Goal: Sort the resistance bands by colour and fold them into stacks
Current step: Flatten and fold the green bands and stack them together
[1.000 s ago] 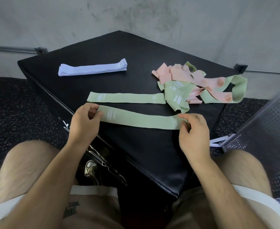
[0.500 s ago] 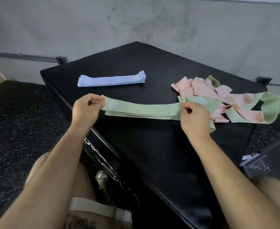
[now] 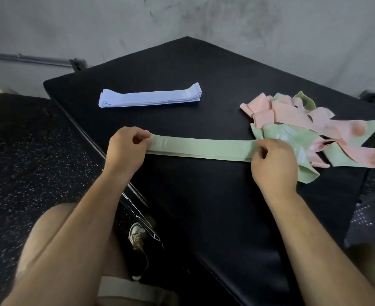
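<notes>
Your left hand [image 3: 124,149] and right hand [image 3: 270,164] each pinch one end of the flat pale-green fabric resistance band [image 3: 204,147], stretched across the black padded worktop [image 3: 204,195]; square its layered edges before loosening either grip.

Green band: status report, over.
Hands: left hand and right hand pinch opposite ends of green band. Band flat on box. Pink-green tangle crowds right hand.

Tangled pile [image 3: 314,120] cut by right edge, its lettering unreadable, green band [image 3: 204,147] ends under fingers [image 3: 142,136]
</notes>
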